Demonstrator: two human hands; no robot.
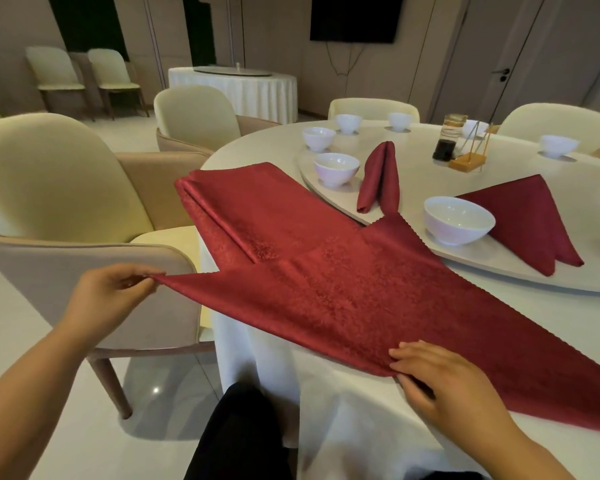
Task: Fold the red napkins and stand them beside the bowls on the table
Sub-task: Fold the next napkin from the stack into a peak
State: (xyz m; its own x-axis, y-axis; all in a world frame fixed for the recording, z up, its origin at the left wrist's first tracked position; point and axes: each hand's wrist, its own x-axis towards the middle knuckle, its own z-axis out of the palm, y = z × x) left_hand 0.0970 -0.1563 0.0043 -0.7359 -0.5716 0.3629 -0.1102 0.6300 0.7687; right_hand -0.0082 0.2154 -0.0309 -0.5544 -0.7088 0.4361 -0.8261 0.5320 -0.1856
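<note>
Fingers [146, 276] of the left hand [113, 289] and right hand [440, 382] are pinching the red napkin [343, 299] at the near edge of the worktop [250, 147], folding it; corners probably need lining up next.

No text, label, brand, number or sign is found legible on any surface recorded in view.

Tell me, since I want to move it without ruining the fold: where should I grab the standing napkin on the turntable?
Pinch the standing napkin near its folded top, coming straight down from above. It stands upright on two lower ends beside a bowl; a low or sideways grip would likely splay them.
</note>
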